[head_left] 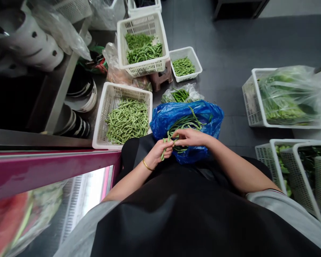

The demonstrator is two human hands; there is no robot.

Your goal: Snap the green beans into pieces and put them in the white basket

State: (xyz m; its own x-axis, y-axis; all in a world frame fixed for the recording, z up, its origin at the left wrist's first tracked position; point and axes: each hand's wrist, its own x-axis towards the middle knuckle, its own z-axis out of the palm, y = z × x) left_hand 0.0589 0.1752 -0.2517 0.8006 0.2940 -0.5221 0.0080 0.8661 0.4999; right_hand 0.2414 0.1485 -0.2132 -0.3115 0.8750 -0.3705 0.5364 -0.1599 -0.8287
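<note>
My left hand (160, 150) is closed around a few pieces of green bean (163, 154), which stick out above and below the fingers. A gold bangle (147, 165) circles that wrist. My right hand (188, 137) meets it from the right, its fingertips pinched on a green bean by the left fingers. Just beyond both hands a blue plastic bag (162, 119) lies open in my lap, with long green beans (187, 123) inside. Left of the bag stands a white crate (96, 134) holding a heap of short bean pieces (128, 119).
Ahead, a white basket (143, 67) of green vegetables rests on a stool (162, 76). Beside it are a smaller basket (188, 76) of beans and a clear bag (196, 93) of green peppers. More vegetable crates (256, 107) stand right. A pink-edged cooler (56, 166) borders my left.
</note>
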